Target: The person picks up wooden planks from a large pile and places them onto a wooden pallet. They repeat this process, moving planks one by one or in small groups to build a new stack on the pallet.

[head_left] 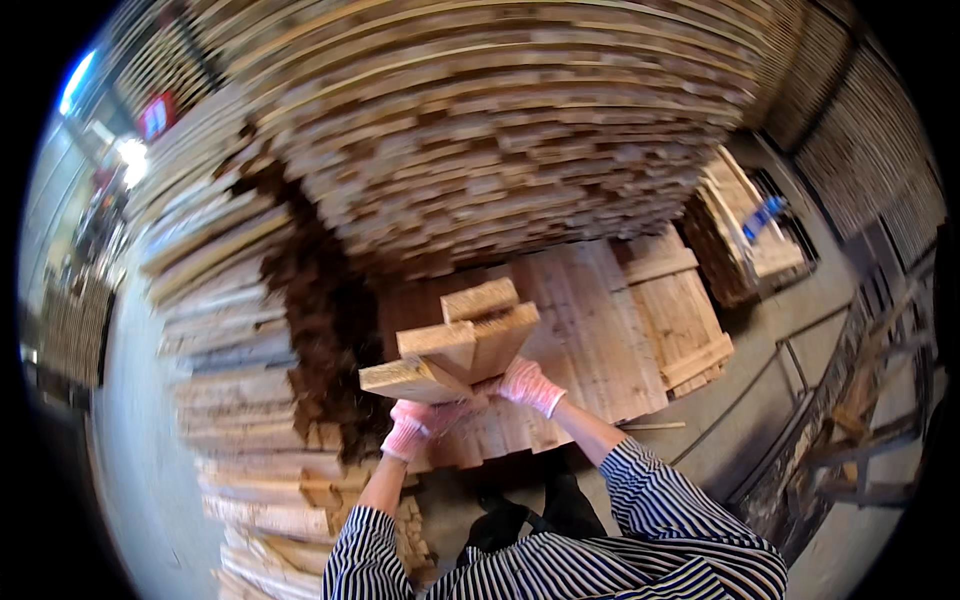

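Fig.: head view, person w/ two gloved hands lifting boards in a timber yard.

Left hand [413,425]: pink-and-white knit glove, fingers [437,412] curled up under the near ends of the boards [455,345], pressed against the wood. Right hand [527,384]: same glove, fingers wrapped onto the boards' underside at their right edge. Both grips closed on the load; thumbs not clearly seen.

Boards: approx. three or four short pale planks, bundled, ends fanned slightly, held in the air above the fingers and tilted away from the person. No contact w/ anything but the gloves, as far as visible.

Beyond the fingertips: flat pallet [600,330] of laid planks, low, w/ a few loose pieces on its right part. Further beyond and above: tall stack [500,130] of sawn timber. Left of the left fingers: second stack [240,360], board ends showing.

Progress (judged): bundle picked up and carried, not yet set down; placing it remains, and much timber sits in the stacks.

Striped sleeves [660,500] enter from the lower edge.
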`<state>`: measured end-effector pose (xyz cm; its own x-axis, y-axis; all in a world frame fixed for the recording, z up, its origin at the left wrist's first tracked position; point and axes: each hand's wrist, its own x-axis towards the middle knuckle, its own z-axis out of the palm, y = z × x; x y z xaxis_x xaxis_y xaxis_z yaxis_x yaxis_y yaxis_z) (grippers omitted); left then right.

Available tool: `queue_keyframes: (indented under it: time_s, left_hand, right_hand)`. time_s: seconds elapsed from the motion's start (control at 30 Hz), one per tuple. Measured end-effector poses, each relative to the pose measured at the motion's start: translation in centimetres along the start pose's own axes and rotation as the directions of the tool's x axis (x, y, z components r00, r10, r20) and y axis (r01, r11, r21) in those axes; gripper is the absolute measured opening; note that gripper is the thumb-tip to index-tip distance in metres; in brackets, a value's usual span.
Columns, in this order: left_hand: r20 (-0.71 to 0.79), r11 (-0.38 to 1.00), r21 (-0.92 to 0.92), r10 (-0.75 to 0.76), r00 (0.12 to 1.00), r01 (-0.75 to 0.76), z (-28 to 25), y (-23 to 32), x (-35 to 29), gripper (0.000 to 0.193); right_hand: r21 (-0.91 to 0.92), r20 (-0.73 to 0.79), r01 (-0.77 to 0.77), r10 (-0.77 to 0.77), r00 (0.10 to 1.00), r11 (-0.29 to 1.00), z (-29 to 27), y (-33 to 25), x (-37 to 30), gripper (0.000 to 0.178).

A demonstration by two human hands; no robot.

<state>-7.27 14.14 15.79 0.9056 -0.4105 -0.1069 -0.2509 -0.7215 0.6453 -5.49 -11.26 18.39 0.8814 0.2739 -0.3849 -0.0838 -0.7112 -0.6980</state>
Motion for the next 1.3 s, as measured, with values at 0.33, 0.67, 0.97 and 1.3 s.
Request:
queue_keyframes:
  time_s: [0.33,0.67,0.97,1.3]
  left_hand:
    - [0.220,0.173,-0.947,-0.259,0.941,0.269,16.0,12.6,14.1,0.055]
    - [0.407,0.260,-0.797,-0.435,0.803,0.544,29.3,14.8,26.0,0.061]
    - [0.572,0.028,-0.739,-0.501,0.649,0.673,30.8,9.0,30.2,0.054]
    - [0.590,0.157,-0.673,-0.476,0.653,0.723,31.1,8.3,30.3,0.056]
  right_hand:
    - [0.807,-0.316,-0.024,0.467,0.826,0.590,-7.9,21.3,-7.0,0.104]
    - [0.337,-0.575,-0.551,0.631,0.522,0.763,-24.6,45.8,-5.0,0.089]
    - [0.018,-0.817,-0.634,0.376,0.436,0.773,-19.5,41.8,0.1,0.077]
    - [0.016,-0.839,-0.604,0.339,0.426,0.797,-19.5,44.0,0.8,0.061]
